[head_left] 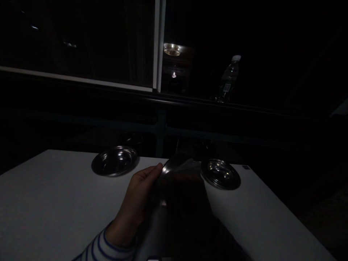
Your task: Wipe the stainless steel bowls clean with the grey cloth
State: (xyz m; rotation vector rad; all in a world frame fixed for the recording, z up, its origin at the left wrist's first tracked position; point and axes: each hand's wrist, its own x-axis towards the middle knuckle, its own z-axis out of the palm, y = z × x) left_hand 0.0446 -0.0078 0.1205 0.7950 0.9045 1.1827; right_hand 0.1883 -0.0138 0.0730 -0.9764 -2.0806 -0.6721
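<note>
In the dim light my left hand (140,192) grips the edge of a shiny metal dish (168,167), thumb along the rim, above the white table. My right hand (187,192) is a dark, blurred shape in front of that dish, and its fingers cannot be made out. A pale, smeared strip of thin material (189,165) shows just above it; its kind is unclear. To the left lies a round stainless steel dish (114,161). Right of my hands is another steel dish (220,174), apparently with more than one rim.
The white table (67,203) ends at a far edge just behind the dishes. A small dark label (245,167) sits at its far right corner. Beyond stand a window frame (157,47) and a clear plastic bottle (228,79) with a white cap on the ledge.
</note>
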